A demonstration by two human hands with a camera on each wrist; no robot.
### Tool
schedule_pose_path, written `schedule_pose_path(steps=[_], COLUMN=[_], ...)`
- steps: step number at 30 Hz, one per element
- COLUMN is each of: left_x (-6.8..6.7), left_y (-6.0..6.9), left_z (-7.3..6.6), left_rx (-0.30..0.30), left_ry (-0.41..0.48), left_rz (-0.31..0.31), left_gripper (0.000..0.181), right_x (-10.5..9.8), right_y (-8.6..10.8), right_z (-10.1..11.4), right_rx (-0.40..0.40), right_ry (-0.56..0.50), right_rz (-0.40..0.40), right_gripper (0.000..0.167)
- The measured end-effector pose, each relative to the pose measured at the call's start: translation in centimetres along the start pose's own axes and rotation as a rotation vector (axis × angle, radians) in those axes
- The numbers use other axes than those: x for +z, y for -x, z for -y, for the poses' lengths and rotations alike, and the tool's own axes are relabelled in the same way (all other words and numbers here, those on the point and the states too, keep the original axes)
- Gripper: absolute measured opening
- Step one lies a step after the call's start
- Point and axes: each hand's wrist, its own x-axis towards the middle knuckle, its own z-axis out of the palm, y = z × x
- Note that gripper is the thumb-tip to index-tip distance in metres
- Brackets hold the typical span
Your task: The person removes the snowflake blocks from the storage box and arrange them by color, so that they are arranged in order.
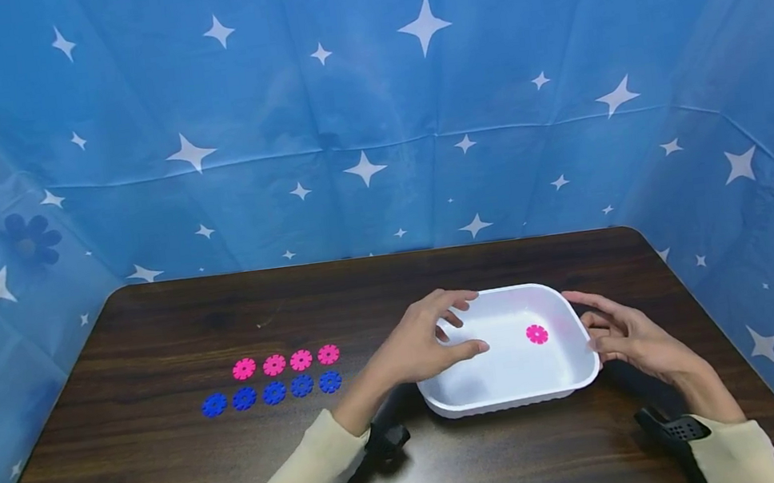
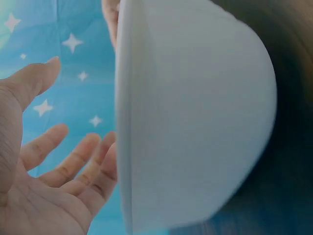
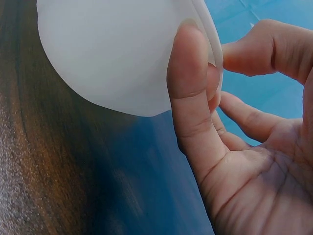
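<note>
A white plastic tray [image 1: 515, 401] stands on the right half of the table, with one pink notched disc [image 1: 537, 334] lying on its floor. Over the tray's left end hovers my left hand [image 1: 435, 336], thumb and fingers spread with nothing between them. The left wrist view shows this hand [image 2: 58, 181] beside the tray's rim [image 2: 124, 117]. My right hand [image 1: 631, 336] holds the tray's right end. In the right wrist view, its thumb [image 3: 188, 73] lies against the tray's outer wall [image 3: 112, 58] and a fingertip meets the rim.
Left of the tray lie two rows of notched discs, several pink ones [image 1: 274, 366] behind several blue ones [image 1: 274, 393]. The dark wooden table [image 1: 134, 482] is bounded at the back and sides by a blue star-patterned cloth [image 1: 369, 98].
</note>
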Motion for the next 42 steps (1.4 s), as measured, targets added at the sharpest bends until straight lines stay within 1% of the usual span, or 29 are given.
schedule_pose_path(steps=[6,13,19,21,23,27,32,36,40,42], left_x=[1.8,3.9,5.8,6.4,6.9,7.9,8.5,8.6,8.6,8.6], left_y=[-1.6,-3.2,-4.3,-4.7,-5.1,-5.9,-6.5,-6.7,-6.7,-6.7], left_z=[-0.3,-0.4,-0.1,0.1,0.2,0.5,0.5,0.3,0.4,0.6], left_rx=[0.014,-0.021,-0.092,-0.107,-0.112,-0.098,-0.065,-0.047,-0.046,-0.056], left_ry=[-0.03,-0.059,-0.088,-0.098,-0.102,-0.116,-0.143,-0.149,-0.18,-0.181], left_rz=[0.058,0.141,0.214,0.231,0.241,0.256,0.302,0.337,0.336,0.322], left_gripper=[0.068,0.073,0.073,0.073,0.074,0.077,0.084,0.085,0.08,0.076], right_x=[0.0,-0.1,-0.1,-0.1,-0.2,-0.2,-0.2,-0.2,-0.2,-0.2], right_y=[0.0,0.0,0.0,0.0,0.0,0.0,0.2,0.3,0.2,0.1], right_z=[-0.1,-0.1,-0.2,-0.2,-0.2,-0.2,0.0,0.2,0.1,0.0], right_rx=[0.01,-0.02,-0.024,-0.025,-0.027,-0.024,-0.01,-0.011,-0.02,-0.018], right_ry=[-0.014,-0.038,-0.055,-0.057,-0.058,-0.047,-0.032,-0.039,-0.042,-0.036], right_rz=[0.012,0.03,0.043,0.041,0.041,0.036,0.022,0.02,0.034,0.035], right_gripper=[0.074,0.073,0.072,0.073,0.073,0.073,0.074,0.075,0.074,0.074])
